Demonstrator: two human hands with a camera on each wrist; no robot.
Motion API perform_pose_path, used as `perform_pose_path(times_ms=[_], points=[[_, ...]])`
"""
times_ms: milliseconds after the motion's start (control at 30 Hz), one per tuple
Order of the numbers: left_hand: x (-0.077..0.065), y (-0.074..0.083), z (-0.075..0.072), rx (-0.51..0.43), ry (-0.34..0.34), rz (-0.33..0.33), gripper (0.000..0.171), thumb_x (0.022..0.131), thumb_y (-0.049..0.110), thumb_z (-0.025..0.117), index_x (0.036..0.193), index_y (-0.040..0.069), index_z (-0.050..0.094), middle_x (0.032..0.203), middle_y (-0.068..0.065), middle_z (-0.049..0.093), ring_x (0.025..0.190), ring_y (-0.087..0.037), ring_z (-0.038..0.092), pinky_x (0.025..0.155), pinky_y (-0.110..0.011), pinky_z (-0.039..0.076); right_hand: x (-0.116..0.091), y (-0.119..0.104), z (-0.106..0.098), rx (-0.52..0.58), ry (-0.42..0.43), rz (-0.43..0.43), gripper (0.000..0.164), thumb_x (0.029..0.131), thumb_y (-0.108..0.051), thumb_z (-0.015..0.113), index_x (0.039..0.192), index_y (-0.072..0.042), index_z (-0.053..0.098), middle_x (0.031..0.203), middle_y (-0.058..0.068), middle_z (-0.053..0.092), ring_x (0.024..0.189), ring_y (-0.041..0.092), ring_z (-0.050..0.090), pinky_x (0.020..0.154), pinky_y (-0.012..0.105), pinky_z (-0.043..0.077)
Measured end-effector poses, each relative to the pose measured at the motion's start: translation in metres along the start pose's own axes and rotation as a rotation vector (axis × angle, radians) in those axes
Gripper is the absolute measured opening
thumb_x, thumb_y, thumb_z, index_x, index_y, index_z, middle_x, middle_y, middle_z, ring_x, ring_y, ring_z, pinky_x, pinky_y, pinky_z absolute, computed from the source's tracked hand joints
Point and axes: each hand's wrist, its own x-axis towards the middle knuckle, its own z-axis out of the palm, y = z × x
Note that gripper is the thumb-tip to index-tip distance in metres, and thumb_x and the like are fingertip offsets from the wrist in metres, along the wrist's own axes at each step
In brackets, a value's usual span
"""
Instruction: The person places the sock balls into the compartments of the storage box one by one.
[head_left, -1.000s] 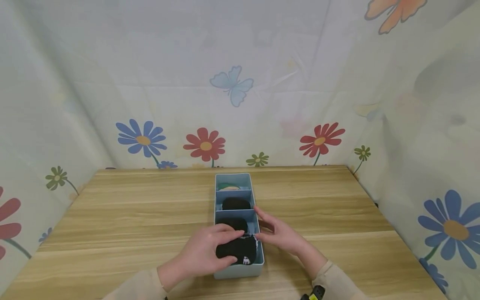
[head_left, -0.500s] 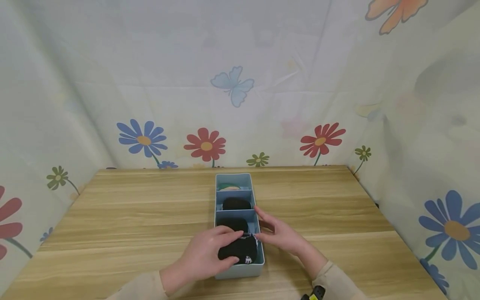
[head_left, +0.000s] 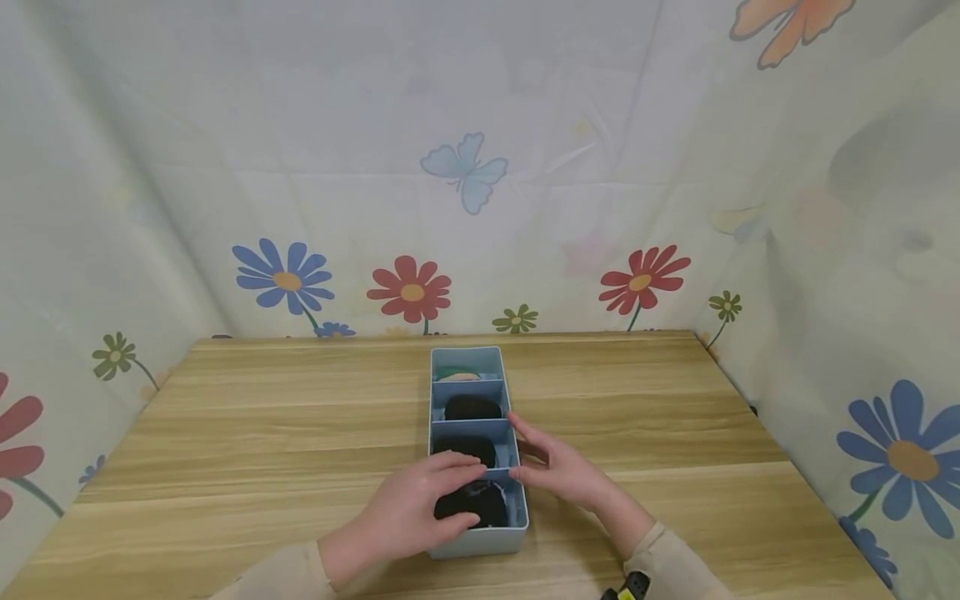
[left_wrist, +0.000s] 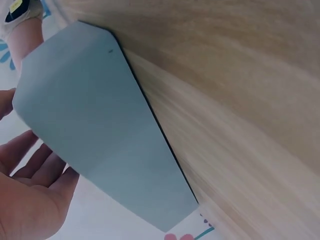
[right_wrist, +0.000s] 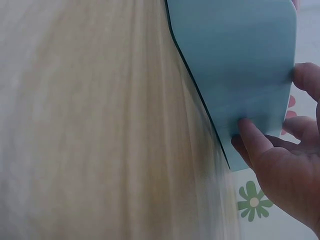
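Observation:
A light blue divided box [head_left: 480,542] stands lengthwise on the table. Down in its nearest compartment lies a folded black sock [head_left: 480,504], partly covered by my left hand [head_left: 412,504]. That hand reaches over the left rim, thumb and fingers spread above the sock; whether they touch it is hard to see. In the left wrist view, its fingers [left_wrist: 37,167] pass over the rim and the tips are hidden. My right hand [head_left: 558,471] rests against the box's right side, and in the right wrist view its fingers [right_wrist: 255,137] touch the wall, loosely extended.
Two more folded black bundles, a nearer one [head_left: 468,450] and a farther one [head_left: 472,407], fill the middle compartments. A green and beige bundle [head_left: 457,374] sits in the farthest one. Wooden tabletop [head_left: 300,417] surrounds the box, with a flowered curtain [head_left: 555,250] behind.
The black sock has sunk from above the front rim into the nearest compartment, and its white lettering no longer shows. Both hands have stayed nearly still.

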Motion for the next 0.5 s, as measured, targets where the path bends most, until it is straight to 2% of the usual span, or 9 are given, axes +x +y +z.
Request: perform_pose_path(times_ms=[267,400,500], points=[[0.000,-0.012,-0.007,-0.002,0.135,0.005,0.038,0.085,0.020,0.080,0.121,0.010,0.070,0.117,-0.001,0.067,0.104,-0.016,0.064,0.090,-0.037,0.055,0.000,0.000,0.000,-0.001,0.003,0.004,0.079,0.096,-0.018,0.068,0.158,-0.005,0.021,0.161,0.017,0.021,0.139,0.042,0.036,0.110,0.049,0.034],[-0.002,-0.022,-0.013,0.055,0.193,-0.041,0.036,0.086,0.022,0.079,0.120,0.012,0.071,0.116,0.000,0.069,0.105,-0.017,0.063,0.089,-0.039,0.055,-0.002,0.000,-0.001,-0.022,0.004,-0.011,0.078,0.096,-0.019,0.067,0.158,-0.007,0.021,0.161,0.018,0.023,0.140,0.041,0.035,0.109,0.050,0.035],[-0.004,-0.031,-0.018,0.127,0.241,-0.068,0.037,0.085,0.023,0.080,0.119,0.011,0.072,0.114,-0.001,0.070,0.105,-0.019,0.063,0.089,-0.042,0.054,-0.004,-0.001,-0.003,-0.058,0.015,-0.043,0.075,0.098,-0.019,0.065,0.157,-0.003,0.022,0.159,0.021,0.025,0.139,0.043,0.035,0.108,0.052,0.037]])
